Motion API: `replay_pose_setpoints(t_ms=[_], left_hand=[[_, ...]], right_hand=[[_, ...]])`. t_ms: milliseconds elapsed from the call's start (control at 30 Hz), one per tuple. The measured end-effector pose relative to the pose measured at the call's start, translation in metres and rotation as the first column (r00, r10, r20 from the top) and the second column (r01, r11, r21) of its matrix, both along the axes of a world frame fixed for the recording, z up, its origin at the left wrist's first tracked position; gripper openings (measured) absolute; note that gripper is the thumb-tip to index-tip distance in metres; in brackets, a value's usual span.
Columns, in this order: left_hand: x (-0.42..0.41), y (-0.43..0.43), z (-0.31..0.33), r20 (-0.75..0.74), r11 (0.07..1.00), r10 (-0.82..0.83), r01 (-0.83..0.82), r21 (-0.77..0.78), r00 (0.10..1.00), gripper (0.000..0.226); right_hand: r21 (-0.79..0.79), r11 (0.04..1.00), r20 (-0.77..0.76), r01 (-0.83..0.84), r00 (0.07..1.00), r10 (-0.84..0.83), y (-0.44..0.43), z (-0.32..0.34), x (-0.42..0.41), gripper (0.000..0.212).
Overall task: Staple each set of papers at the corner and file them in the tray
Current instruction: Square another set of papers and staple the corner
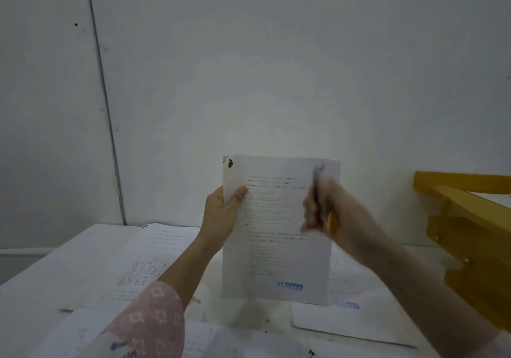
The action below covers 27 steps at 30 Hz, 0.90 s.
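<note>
My left hand (222, 211) holds a set of papers (273, 247) upright by its left edge, thumb on the printed front. The sheets carry text lines, a blue "REJECTED" stamp at the bottom and a brown stain at the top left corner. My right hand (322, 208), blurred by motion, is shut on a stapler (331, 223) with a yellow body and a dark upper end that reaches toward the papers' top right corner. The yellow wooden tray (467, 219) stands at the right edge with a white sheet in it.
Several printed sheets (132, 272) lie spread over the white table, one with a blue "REJECTED" stamp (347, 305) at the right. A white wall rises behind the table. A pink flowered sleeve covers my left forearm.
</note>
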<state>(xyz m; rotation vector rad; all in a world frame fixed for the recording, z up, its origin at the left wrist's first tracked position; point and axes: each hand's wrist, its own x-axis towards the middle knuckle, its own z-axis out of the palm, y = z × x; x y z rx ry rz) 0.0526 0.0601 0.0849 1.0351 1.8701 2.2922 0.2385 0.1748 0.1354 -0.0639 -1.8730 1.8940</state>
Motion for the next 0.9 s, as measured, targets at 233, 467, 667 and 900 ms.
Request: replay_pose_setpoints(t_ms=[233, 467, 667, 900], left_hand=[[0.001, -0.003, -0.001, 0.024, 1.0, -0.013, 0.013, 0.012, 1.0, 0.012], [0.002, -0.003, -0.004, 0.031, 1.0, -0.011, 0.011, -0.002, 0.999, 0.019], [0.004, -0.005, -0.004, 0.028, 1.0, -0.014, 0.014, -0.006, 1.0, 0.019], [0.003, -0.004, -0.002, 0.056, 1.0, 0.011, -0.012, 0.027, 0.998, 0.016]], right_hand=[[-0.082, 0.985, -0.151, 0.154, 0.975, -0.165, 0.014, 0.091, -0.051, 0.046], [0.195, 0.949, -0.074, 0.248, 0.968, -0.238, 0.003, 0.098, -0.086, 0.035], [0.318, 0.809, -0.219, 0.495, 0.868, -0.445, -0.015, 0.097, -0.118, 0.014], [0.529, 0.625, -0.304, 0.574, 0.816, -0.492, -0.037, 0.082, -0.144, 0.031]])
